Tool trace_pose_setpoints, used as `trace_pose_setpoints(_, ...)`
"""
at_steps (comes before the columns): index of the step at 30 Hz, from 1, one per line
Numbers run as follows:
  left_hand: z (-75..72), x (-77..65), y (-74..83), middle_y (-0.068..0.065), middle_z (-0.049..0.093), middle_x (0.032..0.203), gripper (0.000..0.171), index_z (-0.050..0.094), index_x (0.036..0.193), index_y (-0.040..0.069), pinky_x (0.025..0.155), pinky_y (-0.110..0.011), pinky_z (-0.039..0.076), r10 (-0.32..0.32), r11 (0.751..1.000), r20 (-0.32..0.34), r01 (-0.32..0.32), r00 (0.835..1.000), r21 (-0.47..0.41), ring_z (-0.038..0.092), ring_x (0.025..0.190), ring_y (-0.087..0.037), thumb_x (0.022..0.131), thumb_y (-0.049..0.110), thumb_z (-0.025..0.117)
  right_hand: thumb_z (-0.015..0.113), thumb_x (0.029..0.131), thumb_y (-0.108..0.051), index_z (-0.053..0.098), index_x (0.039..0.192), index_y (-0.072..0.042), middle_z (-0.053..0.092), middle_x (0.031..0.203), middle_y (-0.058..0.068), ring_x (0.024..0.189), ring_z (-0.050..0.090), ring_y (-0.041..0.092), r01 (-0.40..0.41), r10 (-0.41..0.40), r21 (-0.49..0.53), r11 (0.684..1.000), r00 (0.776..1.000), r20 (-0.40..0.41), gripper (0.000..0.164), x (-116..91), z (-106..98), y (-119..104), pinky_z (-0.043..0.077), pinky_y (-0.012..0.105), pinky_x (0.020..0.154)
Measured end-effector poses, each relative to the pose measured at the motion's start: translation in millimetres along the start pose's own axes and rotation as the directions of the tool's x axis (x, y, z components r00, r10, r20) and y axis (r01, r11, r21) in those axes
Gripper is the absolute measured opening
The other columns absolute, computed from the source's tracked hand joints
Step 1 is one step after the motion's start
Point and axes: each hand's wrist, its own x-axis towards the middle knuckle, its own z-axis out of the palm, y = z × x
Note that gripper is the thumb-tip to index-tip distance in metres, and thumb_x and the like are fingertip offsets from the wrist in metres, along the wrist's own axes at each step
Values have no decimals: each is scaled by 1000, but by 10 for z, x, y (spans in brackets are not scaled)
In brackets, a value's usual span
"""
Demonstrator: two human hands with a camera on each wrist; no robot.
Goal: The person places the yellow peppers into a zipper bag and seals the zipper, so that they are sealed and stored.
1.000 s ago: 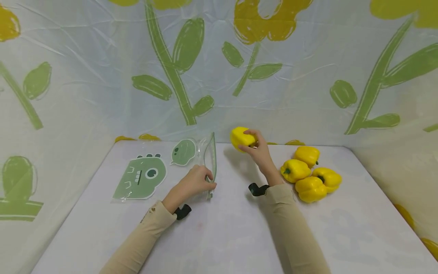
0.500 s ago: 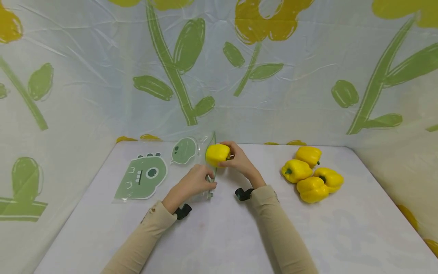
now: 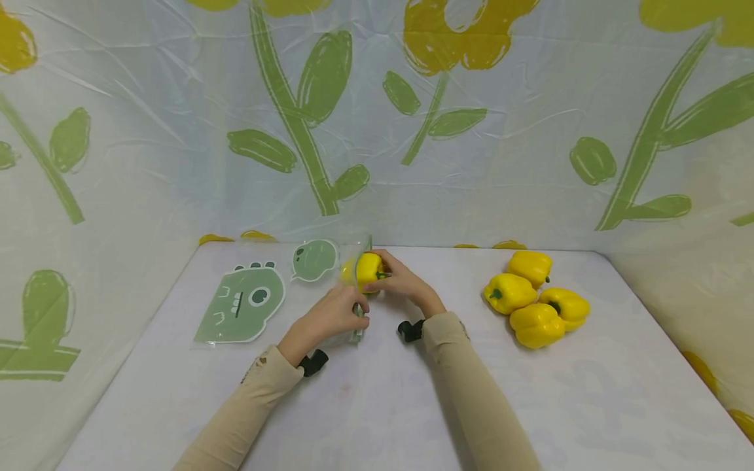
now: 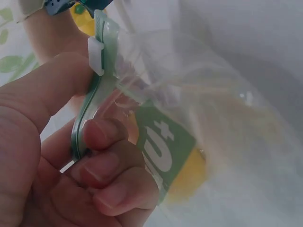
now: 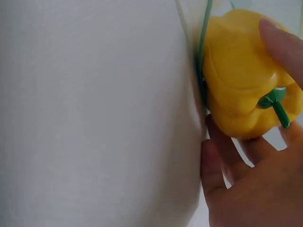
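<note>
A clear zip bag (image 3: 241, 304) printed with a green cartoon dinosaur lies on the table, its mouth facing right. My left hand (image 3: 334, 313) pinches the green zip edge (image 4: 97, 90) of that mouth; a white slider shows beside the thumb in the left wrist view. In my right hand (image 3: 403, 282) is a yellow bell pepper (image 5: 241, 71) with a green stem, gripped between thumb and fingers, stem end toward the palm. The pepper's far end is inside the bag mouth, seen through the clear plastic, while its stem end stays outside.
Several more yellow bell peppers (image 3: 536, 325) sit in a cluster on the right of the white table (image 3: 389, 405). A flower-printed sheet (image 3: 501, 131) hangs behind and along the sides. Black wrist mounts (image 3: 313, 362) sit on both wrists.
My right hand has carried the bell pepper left and down from above the table into the bag's mouth. The left hand keeps its hold on the bag edge, nearly still.
</note>
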Motion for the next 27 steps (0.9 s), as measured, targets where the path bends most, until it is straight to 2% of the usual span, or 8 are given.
trace_pose_setpoints(5,10,16,-17,-4,69,86,15,77,91,2,54,-23,45,17,1000,-9,-17,1000,19,50,59,-10,78,7,75,73,89,-17,32,151,-23,47,140,8,123,46,25,0,1,-25,1000,999,38,75,46,19,78,35,44,106)
trace_pose_setpoints(10,10,13,-10,-4,68,86,15,77,91,1,54,-23,44,35,999,-9,-35,999,21,50,59,-10,77,7,76,72,89,-26,27,156,-23,37,153,10,137,37,29,-68,68,-107,992,998,-3,81,82,75,59,29,49,112)
trace_pose_setpoints(13,2,0,1,-5,68,85,15,77,91,0,53,-23,44,38,999,-10,-38,999,11,50,59,-10,77,7,76,71,89,-28,23,158,-20,34,156,13,139,36,33,-98,98,-143,985,995,-8,84,103,99,54,31,50,111)
trace_pose_setpoints(17,-13,-15,16,-5,69,85,16,76,92,0,55,-24,44,23,1000,-16,-23,1000,-7,51,62,-11,78,7,75,75,86,-23,28,155,-18,39,150,11,134,41,31,-129,128,-78,989,992,-17,83,112,83,76,33,47,109)
trace_pose_setpoints(21,-24,-12,16,-4,69,84,16,76,92,0,57,-24,45,18,1000,-20,-18,1000,-8,52,64,-12,79,7,75,77,85,-12,36,144,-10,48,137,13,124,47,28,-120,121,40,992,992,-28,72,119,45,111,34,42,107)
trace_pose_setpoints(24,-27,-5,6,-4,69,83,15,76,91,0,57,-23,44,33,999,-29,-33,999,5,52,65,-11,78,8,75,75,86,-10,40,141,-7,49,137,13,120,47,28,-97,98,39,995,995,-26,65,121,39,117,35,41,104)
trace_pose_setpoints(27,-28,-1,-1,-4,69,82,14,76,90,0,59,-23,44,53,998,-38,-52,998,17,51,66,-11,78,7,75,75,86,-15,43,144,-10,49,141,9,120,45,27,-90,90,-17,996,995,-37,66,120,54,117,36,40,102)
